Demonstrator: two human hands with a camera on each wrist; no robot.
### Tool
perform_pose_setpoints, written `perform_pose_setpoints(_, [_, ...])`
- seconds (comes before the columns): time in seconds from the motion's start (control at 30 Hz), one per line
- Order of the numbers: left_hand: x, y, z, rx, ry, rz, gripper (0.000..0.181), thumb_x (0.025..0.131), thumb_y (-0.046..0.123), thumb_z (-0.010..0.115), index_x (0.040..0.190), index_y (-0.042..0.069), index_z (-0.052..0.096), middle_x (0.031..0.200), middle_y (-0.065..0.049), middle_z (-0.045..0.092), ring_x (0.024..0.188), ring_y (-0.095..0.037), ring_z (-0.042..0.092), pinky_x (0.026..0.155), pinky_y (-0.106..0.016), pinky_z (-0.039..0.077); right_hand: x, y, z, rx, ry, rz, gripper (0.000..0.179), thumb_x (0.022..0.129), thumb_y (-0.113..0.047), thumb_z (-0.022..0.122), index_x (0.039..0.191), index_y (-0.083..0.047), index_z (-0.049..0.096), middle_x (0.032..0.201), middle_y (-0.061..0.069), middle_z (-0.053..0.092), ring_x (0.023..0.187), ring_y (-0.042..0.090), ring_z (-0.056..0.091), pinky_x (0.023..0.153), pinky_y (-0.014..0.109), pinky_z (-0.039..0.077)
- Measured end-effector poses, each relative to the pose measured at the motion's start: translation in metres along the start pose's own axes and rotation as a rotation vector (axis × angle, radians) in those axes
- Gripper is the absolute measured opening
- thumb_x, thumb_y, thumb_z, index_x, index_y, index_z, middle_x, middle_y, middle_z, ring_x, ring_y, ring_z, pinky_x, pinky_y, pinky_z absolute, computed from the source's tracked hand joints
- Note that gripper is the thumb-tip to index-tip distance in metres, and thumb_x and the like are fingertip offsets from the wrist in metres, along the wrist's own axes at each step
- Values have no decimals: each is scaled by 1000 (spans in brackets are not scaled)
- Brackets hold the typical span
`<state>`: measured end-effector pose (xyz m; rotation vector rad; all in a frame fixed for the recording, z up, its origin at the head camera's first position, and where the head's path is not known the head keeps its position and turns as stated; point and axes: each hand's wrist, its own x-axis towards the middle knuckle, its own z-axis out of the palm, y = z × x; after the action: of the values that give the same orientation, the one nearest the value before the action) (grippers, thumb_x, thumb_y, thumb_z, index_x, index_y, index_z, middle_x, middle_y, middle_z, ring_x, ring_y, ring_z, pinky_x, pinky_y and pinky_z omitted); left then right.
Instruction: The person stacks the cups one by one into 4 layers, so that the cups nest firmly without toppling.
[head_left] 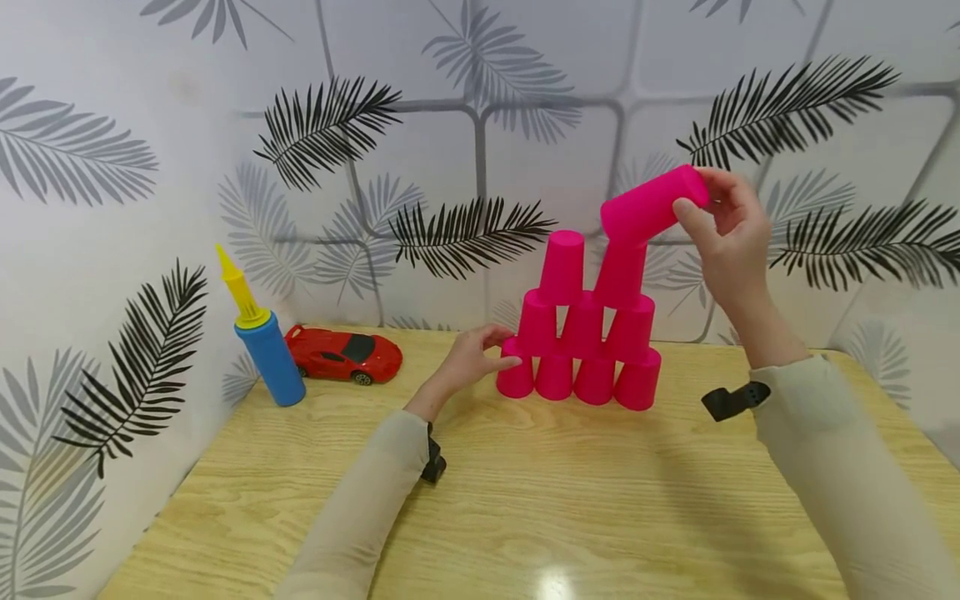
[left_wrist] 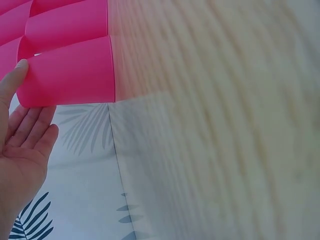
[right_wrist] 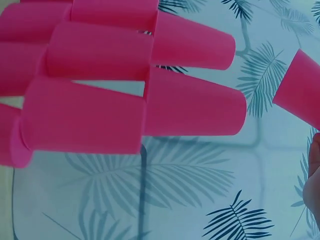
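Pink cups stand upside down in a stepped stack, with several in the bottom row, three above and two on top. My left hand is at the leftmost bottom cup. In the left wrist view its thumb touches the cup's side, while fairly straight fingers reach behind it. My right hand grips another pink cup by its closed end, tilted with the mouth down to the left. That cup overlaps the upper right cup in the head view, but the right wrist view shows a gap between the held cup and the stack.
Left of the stack, a red toy car sits near the wall. Beside it stands a blue hand pump with a yellow nozzle. The wooden table meets a leaf-patterned wall behind the cups.
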<state>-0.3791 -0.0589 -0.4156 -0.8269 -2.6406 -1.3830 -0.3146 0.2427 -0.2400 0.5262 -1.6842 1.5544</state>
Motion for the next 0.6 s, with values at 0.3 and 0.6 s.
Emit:
perform_pose_setpoints(0.3, [0, -1, -2, -8, 3, 14, 46, 83, 20, 78, 122, 3, 61, 118, -14, 67, 111, -27, 65, 108, -40, 49, 34, 3, 16, -373, -147, 32, 45, 92, -26, 67, 130, -6, 56, 107, -22, 53, 98, 0, 53, 85, 10, 45])
perform_pose_setpoints(0.6, [-1, -1, -2, -3, -13, 1, 47, 84, 22, 77, 124, 4, 60, 121, -13, 67, 114, -27, 64, 109, -40, 48, 41, 9, 25, -480, -264, 55, 48, 93, -32, 65, 131, -7, 54, 111, -15, 53, 98, -4, 51, 81, 8, 43])
